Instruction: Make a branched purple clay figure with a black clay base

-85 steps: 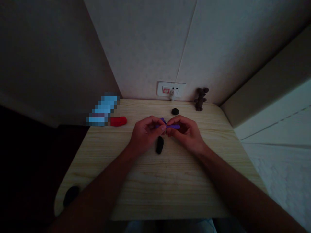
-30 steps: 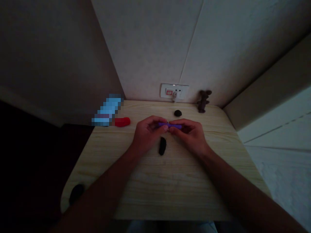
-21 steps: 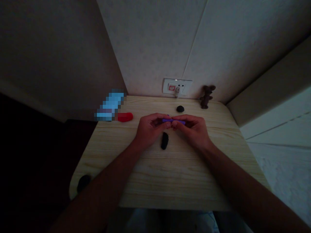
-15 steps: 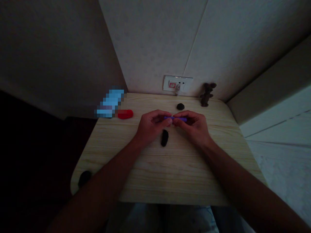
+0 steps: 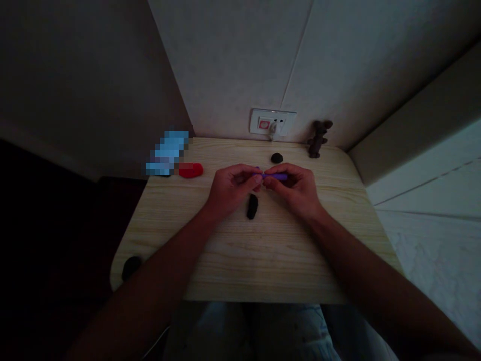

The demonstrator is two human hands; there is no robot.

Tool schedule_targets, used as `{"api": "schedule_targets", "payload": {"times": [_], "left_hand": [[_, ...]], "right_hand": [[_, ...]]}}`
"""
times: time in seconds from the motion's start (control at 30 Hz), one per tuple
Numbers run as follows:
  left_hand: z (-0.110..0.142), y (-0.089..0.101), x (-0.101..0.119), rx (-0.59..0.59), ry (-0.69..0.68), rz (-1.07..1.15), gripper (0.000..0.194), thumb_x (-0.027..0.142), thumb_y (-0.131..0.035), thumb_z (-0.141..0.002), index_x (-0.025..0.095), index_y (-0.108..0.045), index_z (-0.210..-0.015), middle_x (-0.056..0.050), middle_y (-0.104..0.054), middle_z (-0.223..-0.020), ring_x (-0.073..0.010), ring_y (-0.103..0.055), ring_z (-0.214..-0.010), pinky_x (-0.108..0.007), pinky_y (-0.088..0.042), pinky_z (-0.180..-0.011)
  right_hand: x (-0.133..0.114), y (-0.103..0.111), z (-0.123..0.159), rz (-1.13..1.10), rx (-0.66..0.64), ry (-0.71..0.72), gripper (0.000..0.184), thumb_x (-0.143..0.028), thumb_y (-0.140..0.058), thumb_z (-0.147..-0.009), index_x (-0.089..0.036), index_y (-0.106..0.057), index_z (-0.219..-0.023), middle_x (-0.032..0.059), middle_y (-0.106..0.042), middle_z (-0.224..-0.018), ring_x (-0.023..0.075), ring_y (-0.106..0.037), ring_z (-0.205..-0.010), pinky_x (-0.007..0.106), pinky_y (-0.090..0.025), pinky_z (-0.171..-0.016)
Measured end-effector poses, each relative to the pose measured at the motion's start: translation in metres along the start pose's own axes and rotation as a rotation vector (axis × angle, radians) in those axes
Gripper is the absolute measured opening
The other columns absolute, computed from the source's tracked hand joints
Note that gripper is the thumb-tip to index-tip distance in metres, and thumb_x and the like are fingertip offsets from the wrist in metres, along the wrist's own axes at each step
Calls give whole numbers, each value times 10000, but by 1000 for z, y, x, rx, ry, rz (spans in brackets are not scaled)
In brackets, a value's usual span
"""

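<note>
Above the middle of the table, my left hand (image 5: 232, 190) and my right hand (image 5: 296, 188) meet at the fingertips around a slim purple stick (image 5: 276, 177). Most of its visible length lies along the thumb and fingers of my right hand, roughly level. My left thumb and fingers pinch its left end, where a bit of purple shows above the fingertips. Its exact kind cannot be made out in the dim light. Just below the hands lies an elongated black lump (image 5: 252, 206), and behind them a small round black lump (image 5: 276, 158); neither is touched.
A brown figure (image 5: 317, 140) stands at the table's back right. On the left are a red object (image 5: 191, 171) and a blurred-out bright screen (image 5: 167, 154). Another black lump (image 5: 131, 267) lies near the front left corner, beside my forearm. A wall socket (image 5: 272, 122) sits behind the wooden table (image 5: 263, 250).
The purple stick's left end has shifted within my left fingertips, and a bit of it now points up there. Both hands stay together; the whole view has shifted slightly.
</note>
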State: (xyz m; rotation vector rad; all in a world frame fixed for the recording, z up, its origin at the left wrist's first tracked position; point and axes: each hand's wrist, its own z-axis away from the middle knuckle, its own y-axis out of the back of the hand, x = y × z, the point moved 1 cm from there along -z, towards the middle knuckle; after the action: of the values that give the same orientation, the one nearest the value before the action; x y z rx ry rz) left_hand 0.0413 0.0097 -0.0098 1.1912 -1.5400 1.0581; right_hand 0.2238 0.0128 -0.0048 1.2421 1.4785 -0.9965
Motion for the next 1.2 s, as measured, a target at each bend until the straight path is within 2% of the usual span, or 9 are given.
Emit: {"api": "schedule_targets", "payload": {"times": [0.2,0.33,0.57,0.8,0.93,1.2], "left_hand": [[2,0,2,9,7,-30,228,361,-820,-830,160,-806,-938,-43,-787,-761,-176,-747,-688,-310,-638,-697],[2,0,2,2,-5,-10,197,334,-792,-853,160,-806,-946,-56,-798,-807,-168,-754,-704,-297,-640,-705],[2,0,-4,32,8,-3,192,307,-838,-777,166,-792,-899,-46,-795,-769,-162,-745,-648,-291,-644,-657],[3,-1,3,18,-12,-2,109,258,-759,-812,164,-767,-867,-35,-766,-756,-164,-733,-644,-294,-634,-639],[2,0,4,-5,-28,34,184,287,-812,-786,178,-743,-916,-26,-757,-786,-159,-728,-659,-293,-628,-645],[2,-2,3,-47,-13,8,225,363,-828,-799,191,-685,-825,-1,-711,-700,-140,-688,-599,-283,-590,-615]], "right_hand": [[-1,0,1,63,8,-13,247,-379,-925,-746,-221,-829,-909,49,-833,-898,201,-778,-802,382,-662,-823],[0,0,2,33,17,-1,257,-356,-951,-708,-234,-815,-888,39,-828,-881,196,-772,-783,365,-662,-789],[0,-3,3,70,-14,64,221,-360,-914,-747,-247,-789,-889,36,-810,-887,205,-771,-813,373,-658,-805],[-2,-5,6,135,-15,111,149,-303,-867,-775,-231,-777,-871,32,-794,-845,179,-727,-744,321,-606,-704],[-2,-3,5,130,-20,80,170,-321,-877,-767,-233,-776,-871,30,-790,-840,179,-726,-739,324,-609,-706],[-3,-4,5,84,-31,6,239,-363,-910,-747,-216,-753,-851,27,-784,-812,171,-728,-715,313,-613,-683]]}}
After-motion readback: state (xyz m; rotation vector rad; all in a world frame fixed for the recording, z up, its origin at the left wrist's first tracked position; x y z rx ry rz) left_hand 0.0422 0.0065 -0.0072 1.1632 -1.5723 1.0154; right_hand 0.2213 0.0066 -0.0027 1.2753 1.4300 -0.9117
